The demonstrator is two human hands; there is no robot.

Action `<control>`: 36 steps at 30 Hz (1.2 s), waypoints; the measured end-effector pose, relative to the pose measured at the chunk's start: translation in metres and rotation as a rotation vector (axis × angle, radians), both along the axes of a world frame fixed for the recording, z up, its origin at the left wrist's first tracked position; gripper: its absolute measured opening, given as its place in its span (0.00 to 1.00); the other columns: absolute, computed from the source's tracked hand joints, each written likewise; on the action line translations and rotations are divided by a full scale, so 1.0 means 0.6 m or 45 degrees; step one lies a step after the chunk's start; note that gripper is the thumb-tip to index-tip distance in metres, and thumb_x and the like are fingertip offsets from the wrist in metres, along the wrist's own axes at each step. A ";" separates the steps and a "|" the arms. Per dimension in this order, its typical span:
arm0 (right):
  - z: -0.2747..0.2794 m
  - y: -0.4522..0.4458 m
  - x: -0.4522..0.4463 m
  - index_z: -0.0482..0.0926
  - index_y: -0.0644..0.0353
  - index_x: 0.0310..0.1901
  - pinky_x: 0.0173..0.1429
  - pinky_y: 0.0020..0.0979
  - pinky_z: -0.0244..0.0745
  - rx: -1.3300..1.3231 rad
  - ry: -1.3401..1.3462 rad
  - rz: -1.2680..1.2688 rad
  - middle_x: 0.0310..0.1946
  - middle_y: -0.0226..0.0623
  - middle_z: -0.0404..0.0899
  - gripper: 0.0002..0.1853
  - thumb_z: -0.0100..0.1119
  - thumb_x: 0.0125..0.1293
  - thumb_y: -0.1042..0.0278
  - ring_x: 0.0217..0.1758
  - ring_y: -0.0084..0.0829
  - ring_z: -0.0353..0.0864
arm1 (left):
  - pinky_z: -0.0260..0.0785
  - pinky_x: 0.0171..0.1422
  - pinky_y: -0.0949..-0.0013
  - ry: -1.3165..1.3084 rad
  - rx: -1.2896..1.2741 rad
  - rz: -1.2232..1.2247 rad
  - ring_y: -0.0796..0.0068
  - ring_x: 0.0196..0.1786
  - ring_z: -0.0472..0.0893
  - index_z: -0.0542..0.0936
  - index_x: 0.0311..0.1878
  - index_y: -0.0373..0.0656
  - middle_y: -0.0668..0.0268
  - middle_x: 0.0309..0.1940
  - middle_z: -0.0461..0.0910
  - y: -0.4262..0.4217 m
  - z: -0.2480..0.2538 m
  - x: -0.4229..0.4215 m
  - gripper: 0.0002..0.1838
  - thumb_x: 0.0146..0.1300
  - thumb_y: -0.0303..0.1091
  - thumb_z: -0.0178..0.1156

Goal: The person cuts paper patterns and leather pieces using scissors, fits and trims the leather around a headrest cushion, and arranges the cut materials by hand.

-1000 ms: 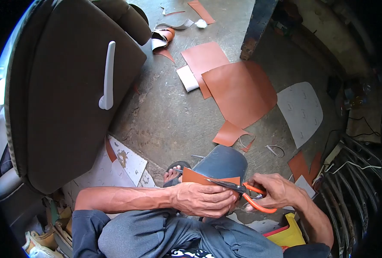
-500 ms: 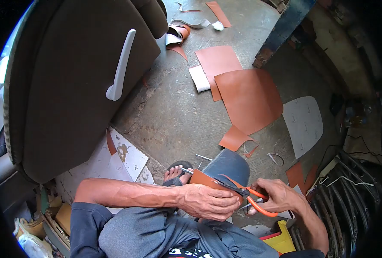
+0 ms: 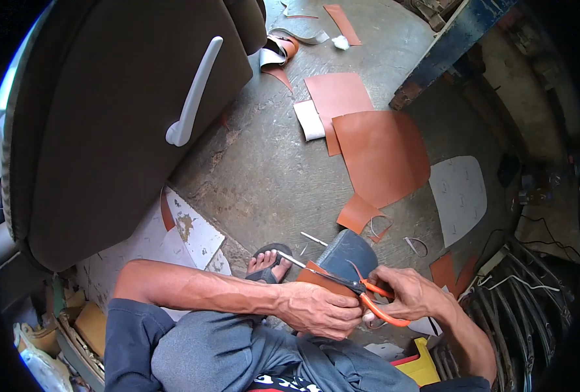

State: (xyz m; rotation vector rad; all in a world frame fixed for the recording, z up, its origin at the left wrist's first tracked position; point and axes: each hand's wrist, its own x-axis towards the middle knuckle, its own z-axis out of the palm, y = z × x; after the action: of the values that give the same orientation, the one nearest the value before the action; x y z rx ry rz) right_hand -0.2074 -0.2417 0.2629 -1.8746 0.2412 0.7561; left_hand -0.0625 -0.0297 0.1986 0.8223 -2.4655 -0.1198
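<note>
My left hand [image 3: 321,311] is closed on a piece of orange-brown leather-like material [image 3: 319,277], back of the hand up, low in the head view. In my right hand [image 3: 412,294] is a pair of scissors [image 3: 384,315] with orange handles; its dark blades point left along the edge of the piece. A thin orange sliver [image 3: 356,270] curls up by the blades. Just beyond lies a dark padded headrest [image 3: 348,253] with metal rods, partly hidden by the piece and my hands. My left fingertips are close to the scissors' handles.
Orange-brown sheets [image 3: 384,157] and a pale curved panel [image 3: 459,196] lie on the concrete floor [image 3: 257,176]. A large dark seat-like panel [image 3: 113,130] with a grey lever [image 3: 195,95] stands left. Bent dark tubes [image 3: 512,320] crowd the right. A yellow object [image 3: 422,369] is near my leg.
The scissors and my right hand have shifted slightly left, closer to my left hand. The whole view has moved a little. Both holds stay the same.
</note>
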 end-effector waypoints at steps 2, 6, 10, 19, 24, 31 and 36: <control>-0.006 -0.001 -0.006 0.76 0.63 0.43 0.35 0.40 0.73 0.032 0.010 -0.008 0.29 0.41 0.78 0.27 0.76 0.59 0.47 0.30 0.39 0.80 | 0.64 0.78 0.57 -0.012 -0.012 -0.015 0.59 0.69 0.73 0.75 0.57 0.37 0.49 0.67 0.72 0.000 0.000 0.001 0.24 0.62 0.41 0.52; -0.006 -0.003 -0.011 0.76 0.63 0.43 0.34 0.41 0.74 0.026 -0.033 -0.007 0.27 0.41 0.79 0.24 0.75 0.61 0.50 0.29 0.43 0.82 | 0.63 0.78 0.58 -0.037 -0.035 -0.003 0.60 0.70 0.73 0.75 0.57 0.37 0.50 0.67 0.72 0.001 0.001 0.000 0.24 0.62 0.41 0.52; 0.006 0.003 0.002 0.76 0.62 0.43 0.35 0.41 0.74 -0.023 0.040 0.006 0.28 0.42 0.80 0.23 0.74 0.61 0.52 0.29 0.43 0.82 | 0.65 0.77 0.59 -0.016 -0.005 -0.002 0.61 0.69 0.73 0.75 0.57 0.38 0.54 0.64 0.75 0.003 0.000 -0.005 0.23 0.61 0.41 0.52; -0.013 0.008 0.005 0.76 0.63 0.42 0.35 0.40 0.75 -0.052 -0.059 0.041 0.28 0.43 0.81 0.21 0.74 0.62 0.53 0.28 0.41 0.82 | 0.67 0.75 0.60 -0.016 -0.053 0.043 0.63 0.67 0.74 0.76 0.56 0.40 0.58 0.59 0.77 0.003 0.007 -0.004 0.23 0.61 0.41 0.52; -0.001 0.016 -0.018 0.76 0.63 0.43 0.35 0.37 0.75 -0.026 -0.085 -0.242 0.27 0.41 0.80 0.22 0.77 0.60 0.57 0.28 0.37 0.82 | 0.65 0.76 0.58 -0.036 -0.060 0.010 0.62 0.69 0.74 0.74 0.59 0.38 0.53 0.62 0.75 -0.007 0.008 0.006 0.25 0.63 0.42 0.51; -0.012 0.075 0.016 0.76 0.65 0.45 0.38 0.34 0.77 -0.069 -0.164 -0.819 0.29 0.36 0.80 0.32 0.82 0.52 0.47 0.32 0.29 0.80 | 0.64 0.77 0.57 -0.013 -0.089 -0.271 0.60 0.67 0.73 0.76 0.50 0.40 0.56 0.56 0.76 -0.044 0.003 0.009 0.20 0.58 0.41 0.54; -0.054 0.083 0.006 0.76 0.63 0.45 0.40 0.34 0.78 -0.085 -0.101 -0.837 0.31 0.37 0.81 0.34 0.81 0.51 0.43 0.34 0.29 0.81 | 0.63 0.75 0.56 0.005 -0.075 -0.621 0.61 0.64 0.75 0.77 0.45 0.43 0.59 0.52 0.76 -0.077 0.004 0.007 0.13 0.61 0.40 0.54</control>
State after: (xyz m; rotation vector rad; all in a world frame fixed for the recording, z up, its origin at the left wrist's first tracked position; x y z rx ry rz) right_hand -0.2040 -0.1917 0.2304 -1.7269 0.7914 0.2239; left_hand -0.0584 -0.0757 0.2011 0.1819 -2.6027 -0.2207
